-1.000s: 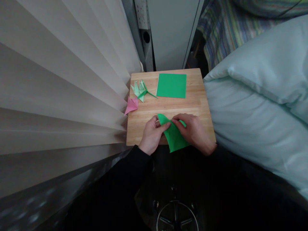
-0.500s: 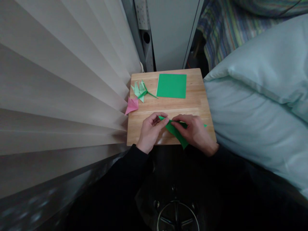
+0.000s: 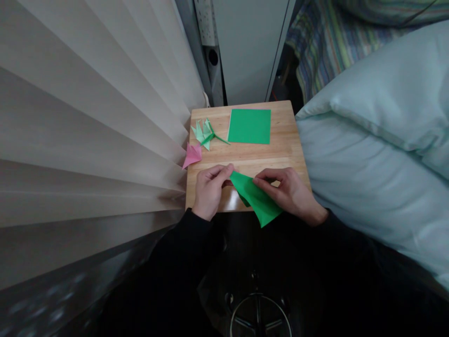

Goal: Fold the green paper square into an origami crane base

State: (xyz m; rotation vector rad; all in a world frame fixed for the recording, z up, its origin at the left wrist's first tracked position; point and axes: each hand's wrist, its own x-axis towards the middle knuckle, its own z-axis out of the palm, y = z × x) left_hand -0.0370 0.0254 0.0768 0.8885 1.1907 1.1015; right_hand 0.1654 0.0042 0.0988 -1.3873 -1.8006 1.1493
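A creased sheet of green origami paper [image 3: 261, 199] hangs between my two hands over the near edge of a small wooden table [image 3: 280, 154]. My left hand [image 3: 211, 187] pinches its upper left corner between thumb and fingers. With thumb and forefinger, my right hand [image 3: 289, 189] grips the paper's upper edge on the right. The sheet is partly folded, and its lower point dips past the table's edge. Farther back lies a flat green stack of square paper [image 3: 249, 126].
Folded paper pieces lie at the table's left: a light green one [image 3: 201, 132], a dark green one with thin points [image 3: 213, 135] and a pink one [image 3: 192, 155]. A pleated curtain [image 3: 105, 117] borders the left, pale bedding [image 3: 368, 154] the right, and a grey cabinet [image 3: 250, 51] the back.
The green paper has been turned so that more of its face shows. My left hand has shifted slightly left to its corner, and my right hand slightly right.
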